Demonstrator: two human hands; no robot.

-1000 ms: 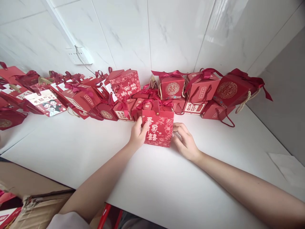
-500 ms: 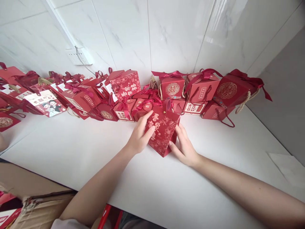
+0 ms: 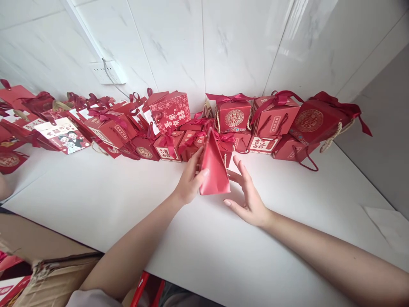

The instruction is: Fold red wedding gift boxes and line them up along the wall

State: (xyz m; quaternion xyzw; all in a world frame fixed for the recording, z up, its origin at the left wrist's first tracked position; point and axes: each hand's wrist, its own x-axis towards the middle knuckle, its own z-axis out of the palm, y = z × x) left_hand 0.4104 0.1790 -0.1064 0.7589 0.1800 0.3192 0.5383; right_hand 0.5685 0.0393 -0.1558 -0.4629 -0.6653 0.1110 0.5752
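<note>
A small red gift box (image 3: 214,168) stands turned on the white table (image 3: 96,200), its plain red side facing me. My left hand (image 3: 190,183) grips its left face, fingers on the box. Just right of the box, my right hand (image 3: 247,194) is open with fingers spread, not touching it. Behind them a long row of red gift boxes (image 3: 233,115) with ribbons lines the wall.
A taller patterned red box (image 3: 169,111) rises in the row's middle. A large box with rope handle (image 3: 316,121) sits at the right end. A wall socket (image 3: 107,72) is above the row. A cardboard carton (image 3: 47,277) is below the table's near-left edge.
The box has been rotated from its printed front to a plain side. My right hand let go of it and opened; my left hand keeps hold.
</note>
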